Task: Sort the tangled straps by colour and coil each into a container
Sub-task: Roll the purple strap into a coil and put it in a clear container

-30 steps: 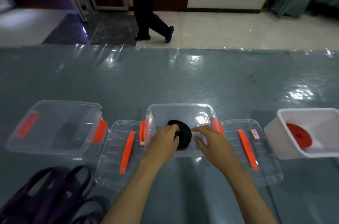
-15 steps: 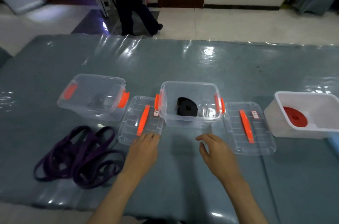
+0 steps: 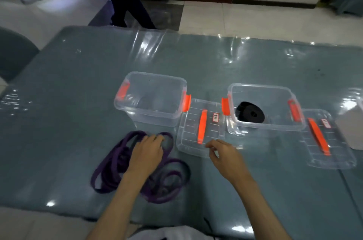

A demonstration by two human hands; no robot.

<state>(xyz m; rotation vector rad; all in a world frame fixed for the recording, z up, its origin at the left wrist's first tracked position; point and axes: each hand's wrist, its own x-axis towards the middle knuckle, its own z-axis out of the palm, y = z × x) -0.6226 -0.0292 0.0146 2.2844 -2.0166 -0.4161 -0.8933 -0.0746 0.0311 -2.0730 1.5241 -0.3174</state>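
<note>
A tangle of purple strap lies on the grey-blue table near its front edge. My left hand lies on top of it, fingers bent down over a far loop. My right hand hovers beside it at the near edge of a clear lid, fingers loosely curled and holding nothing. Behind the tangle stands an empty clear container with orange latches. To its right a second clear container holds a coiled black strap.
A second clear lid with an orange handle lies right of the middle container, and part of a white box shows at the right edge. A grey chair stands at the left. A person walks beyond the table.
Both hands left the black coil in the middle container and pulled back. My left hand then moved left onto the purple strap. The view swung left, and the white box is almost out of frame.
</note>
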